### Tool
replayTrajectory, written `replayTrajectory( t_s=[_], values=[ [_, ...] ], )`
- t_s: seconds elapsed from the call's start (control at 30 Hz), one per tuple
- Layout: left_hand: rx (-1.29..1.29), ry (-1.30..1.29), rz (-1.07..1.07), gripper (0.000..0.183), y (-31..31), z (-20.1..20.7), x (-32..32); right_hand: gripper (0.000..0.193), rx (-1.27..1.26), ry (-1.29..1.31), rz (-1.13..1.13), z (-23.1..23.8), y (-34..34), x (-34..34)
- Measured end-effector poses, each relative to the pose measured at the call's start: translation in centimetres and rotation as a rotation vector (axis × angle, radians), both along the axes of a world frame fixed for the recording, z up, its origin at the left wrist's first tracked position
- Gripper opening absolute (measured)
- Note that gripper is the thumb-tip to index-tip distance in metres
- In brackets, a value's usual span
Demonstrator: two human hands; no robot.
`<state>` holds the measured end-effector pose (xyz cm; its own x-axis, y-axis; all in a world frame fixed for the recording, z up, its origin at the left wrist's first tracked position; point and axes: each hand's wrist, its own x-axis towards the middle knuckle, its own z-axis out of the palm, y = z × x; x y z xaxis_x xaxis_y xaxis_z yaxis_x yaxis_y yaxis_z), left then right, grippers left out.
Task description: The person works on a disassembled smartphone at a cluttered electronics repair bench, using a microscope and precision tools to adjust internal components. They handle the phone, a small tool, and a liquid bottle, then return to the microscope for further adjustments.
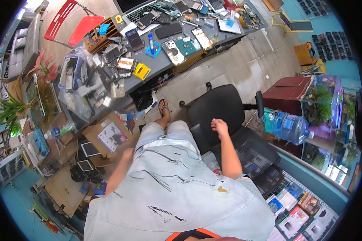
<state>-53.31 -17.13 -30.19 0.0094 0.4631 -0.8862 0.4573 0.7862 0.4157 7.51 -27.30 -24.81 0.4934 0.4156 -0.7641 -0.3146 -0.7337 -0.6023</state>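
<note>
My right hand point(219, 127) hangs over the black office chair point(219, 107), its fingers loosely curled with nothing seen in them. Whether it touches the chair cannot be made out. Low beside my left thigh is my left hand point(128, 154), its fingers mostly hidden by the shorts. Closest to it is an open cardboard box point(94, 138) with a white printed package point(112, 136) on it. Ahead stands a grey workbench point(138, 82) strewn with phones and phone parts, among them a dark phone point(134, 39) and a yellow phone-sized piece point(141, 71).
A red folding chair point(86, 30) stands beyond the bench. To the right are a large blue water bottle point(291, 127), a planted aquarium point(321, 98) and a rack of boxed goods point(295, 219). Black bags point(86, 173) lie at the left. Tiled floor point(229, 64) runs between bench and chair.
</note>
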Motion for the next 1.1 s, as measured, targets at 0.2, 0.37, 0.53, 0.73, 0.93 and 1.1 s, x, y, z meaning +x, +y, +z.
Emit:
replayTrajectory(
  t_s=[0.2, 0.37, 0.53, 0.73, 0.93, 1.1],
  values=[
    [0.014, -0.017, 0.215, 0.038, 10.9, 1.5, 6.0, 0.023, -0.197, 0.091, 0.049, -1.1, 2.2, -1.8],
    [-0.005, -0.088, 0.117, 0.038, 14.8, 2.0, 11.7, 0.023, -0.185, 0.06, 0.083, 1.2, 7.0, 0.0],
    [0.079, -0.103, 0.129, 0.034, 13.3, -2.7, 13.2, 0.025, -0.096, -0.068, 0.155, 4.4, 14.6, 5.3],
    [0.064, 0.006, 0.028, 0.043, 15.7, 0.1, 18.0, 0.025, 0.048, -0.249, 0.281, 7.9, 26.4, 11.7],
    [0.182, 0.018, 0.14, 0.039, 22.8, 10.3, 31.3, 0.027, 0.22, -0.213, 0.438, 7.5, 41.2, 14.0],
    [0.259, -0.184, 0.444, 0.043, 25.9, 10.8, 42.3, 0.038, 0.533, -0.639, 0.941, 7.7, 52.7, 14.0]
  ],
)
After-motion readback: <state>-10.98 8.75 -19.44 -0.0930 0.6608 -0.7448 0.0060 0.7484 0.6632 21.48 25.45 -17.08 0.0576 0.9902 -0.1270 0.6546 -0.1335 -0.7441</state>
